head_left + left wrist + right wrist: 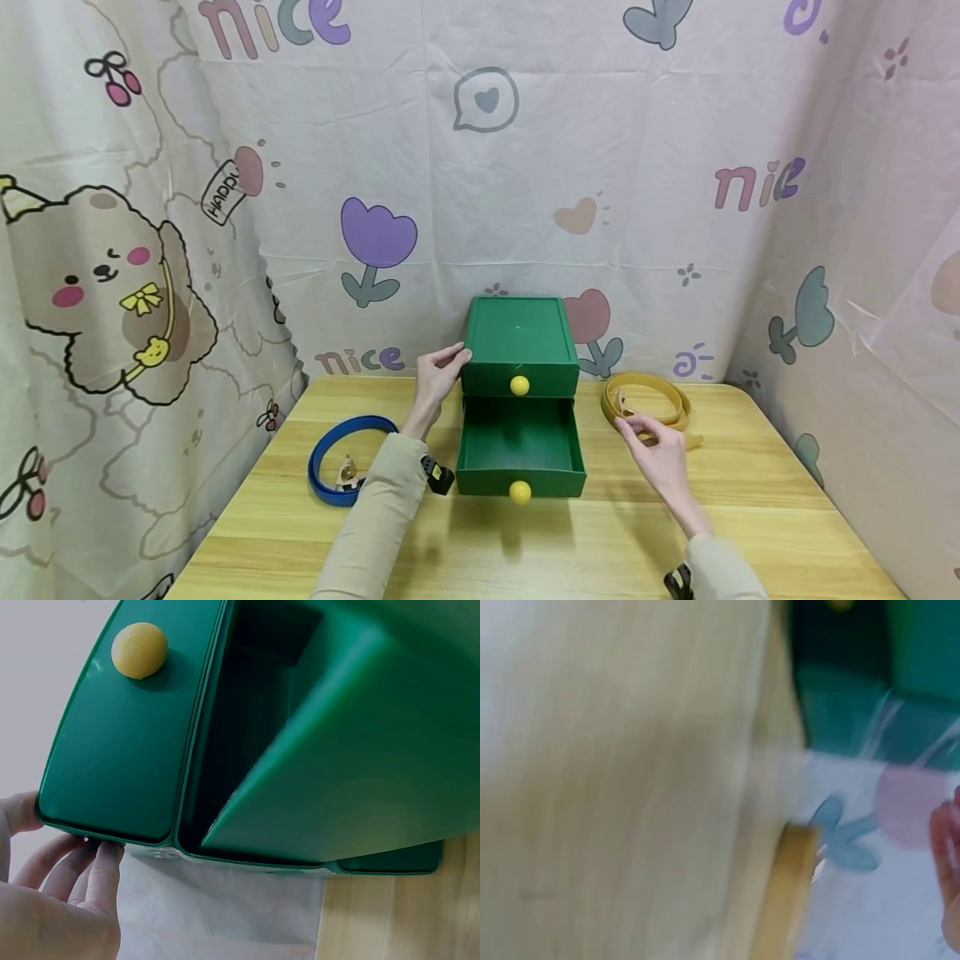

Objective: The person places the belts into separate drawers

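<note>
A green drawer cabinet [517, 329] with yellow knobs stands at the back of the table; its upper drawer [551, 382] is closed. Below, the lower drawer [487, 483] is pulled out, its inside showing. My left hand [438, 379] holds the cabinet's upper left edge, thumb at the top corner and bent fingers [103, 877] against the side. To the right lies a coiled yellow belt [681, 402]. My right hand [658, 454] hovers in front of it with loosely bent fingers, overlapping the belt in the head view but apart from it in the blurred right wrist view.
A coiled blue belt [315, 467] with a metal buckle [347, 473] lies on the wooden table [255, 533], left of my left forearm. Printed curtains [487, 183] hang behind the table and on both sides.
</note>
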### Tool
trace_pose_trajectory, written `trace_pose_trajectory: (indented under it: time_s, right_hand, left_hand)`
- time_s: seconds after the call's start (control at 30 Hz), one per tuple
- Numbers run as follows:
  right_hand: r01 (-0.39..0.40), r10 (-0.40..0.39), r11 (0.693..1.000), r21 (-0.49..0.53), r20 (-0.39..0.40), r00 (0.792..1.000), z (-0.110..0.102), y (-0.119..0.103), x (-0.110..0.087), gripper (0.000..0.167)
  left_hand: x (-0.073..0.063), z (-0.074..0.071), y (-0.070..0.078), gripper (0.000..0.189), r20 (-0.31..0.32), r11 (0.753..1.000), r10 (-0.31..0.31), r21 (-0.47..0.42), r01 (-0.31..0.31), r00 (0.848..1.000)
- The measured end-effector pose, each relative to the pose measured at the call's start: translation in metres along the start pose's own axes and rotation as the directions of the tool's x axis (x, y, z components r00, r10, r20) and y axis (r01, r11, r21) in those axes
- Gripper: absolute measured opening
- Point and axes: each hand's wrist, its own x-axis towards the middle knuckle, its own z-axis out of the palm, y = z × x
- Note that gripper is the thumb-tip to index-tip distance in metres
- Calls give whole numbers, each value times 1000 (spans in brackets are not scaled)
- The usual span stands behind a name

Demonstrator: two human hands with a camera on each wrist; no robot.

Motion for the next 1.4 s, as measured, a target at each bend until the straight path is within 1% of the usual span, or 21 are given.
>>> trace_pose_trajectory:
  time_s: [0.03,0.1,0.2,0.33,0.47,0.57,0.73,0.87,0.97,1.17,1.27,1.4]
  right_hand:
    - [-38,39,997,-69,10,999,-1,7,1,7]
    - [-99,109,976,-194,42,993,-4,19,3,15]
    - [-139,184,940,-312,119,976,-8,33,4,29]
    - [-171,274,902,-396,222,936,-13,45,6,43]
    - [-198,352,865,-461,277,894,-15,56,6,52]
    - [-217,390,846,-487,288,874,-15,63,7,56]
    - [-230,429,823,-520,302,851,-14,73,8,62]
    - [-223,441,812,-540,316,840,-13,78,9,66]
    - [-215,443,806,-552,321,837,-13,80,10,68]
    - [-198,451,798,-570,345,823,-13,85,12,65]
    - [-192,439,809,-556,353,826,-13,88,13,61]
    - [-181,412,829,-529,359,838,-14,90,14,50]
  left_hand:
    - [0,0,0,35,-2,1000,0,2,0,1000]
    - [-1,0,0,35,-5,1000,2,4,-2,1000]
    - [-1,0,0,36,-4,1000,3,5,-3,1000]
    - [0,1,0,35,-1,1000,0,-5,0,1000]
    - [-1,1,0,35,-7,1000,-3,-2,3,1000]
    - [-1,1,-1,36,-6,1000,-4,1,4,1000]
    - [1,-1,-2,38,5,1000,-11,-6,11,1000]
    - [3,-2,-3,39,21,1000,-11,8,10,1000]
    - [2,-1,-2,38,25,1000,-6,20,5,1000]
    - [-1,0,-1,37,11,1000,-5,4,5,1000]
    - [-2,1,0,36,0,1000,5,-2,-5,1000]
    - [-2,0,1,36,-4,1000,13,0,-13,1000]
